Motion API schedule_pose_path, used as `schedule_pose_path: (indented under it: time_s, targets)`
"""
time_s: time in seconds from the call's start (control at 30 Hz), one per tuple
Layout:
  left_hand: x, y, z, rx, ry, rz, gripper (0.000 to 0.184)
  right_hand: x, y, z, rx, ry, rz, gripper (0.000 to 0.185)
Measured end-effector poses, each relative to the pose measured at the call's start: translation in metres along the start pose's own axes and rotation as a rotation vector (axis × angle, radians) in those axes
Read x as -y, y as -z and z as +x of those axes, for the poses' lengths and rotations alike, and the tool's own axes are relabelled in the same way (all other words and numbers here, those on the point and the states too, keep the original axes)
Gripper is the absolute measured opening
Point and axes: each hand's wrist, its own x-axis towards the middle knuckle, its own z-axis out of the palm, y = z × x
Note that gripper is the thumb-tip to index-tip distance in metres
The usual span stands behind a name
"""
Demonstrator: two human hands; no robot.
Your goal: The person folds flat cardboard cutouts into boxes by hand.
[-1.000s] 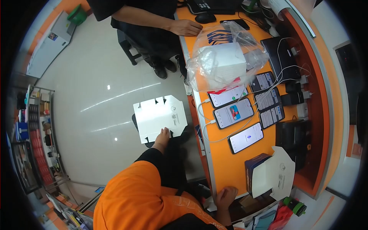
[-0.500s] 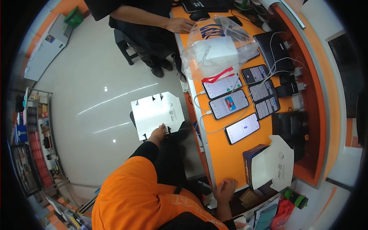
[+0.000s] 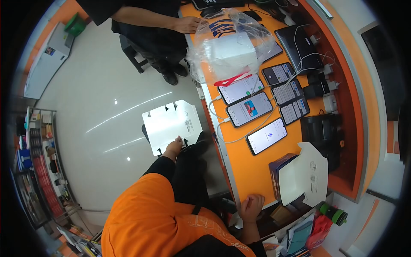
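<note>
My left hand (image 3: 173, 148) is closed on the lower edge of a flat white cardboard sheet (image 3: 167, 126), which has notched edges and small printed marks. The sheet lies over my lap, beside the desk. My right hand (image 3: 251, 207) rests on the front edge of the orange desk (image 3: 252, 171) with its fingers curled in and nothing visible in them. Just right of that hand stands an opened cardboard box (image 3: 291, 184), dark outside and white inside, its lid flap (image 3: 314, 171) raised.
Several phones with lit screens, among them one phone (image 3: 266, 135), lie on the desk among white charging cables. A clear plastic bag (image 3: 233, 49) holds a white box. Another person's hand (image 3: 187, 25) rests at the far desk edge. A green-capped bottle (image 3: 334, 213) is at lower right.
The whole view has shifted slightly, with the desk things now a little further left and up. Both my hands keep their places, the left still on the cardboard sheet.
</note>
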Motion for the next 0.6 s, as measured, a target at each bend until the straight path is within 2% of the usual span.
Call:
schedule_pose_path:
  time_s: [0.43, 0.53, 0.6]
  targets:
    - [-0.007, -0.001, -0.001, -0.006, 0.037, 0.033, 0.048, -0.001, -0.001, -0.001, -0.016, -0.016, 0.000, 0.013]
    - [-0.002, -0.015, 0.004, -0.187, -0.010, 0.082, 0.040, 0.000, -0.001, 0.000, -0.028, -0.008, 0.012, 0.011]
    - [-0.006, 0.002, -0.006, -0.135, 0.038, -0.002, 0.037, 0.001, 0.001, 0.001, -0.033, -0.010, 0.017, 0.010]
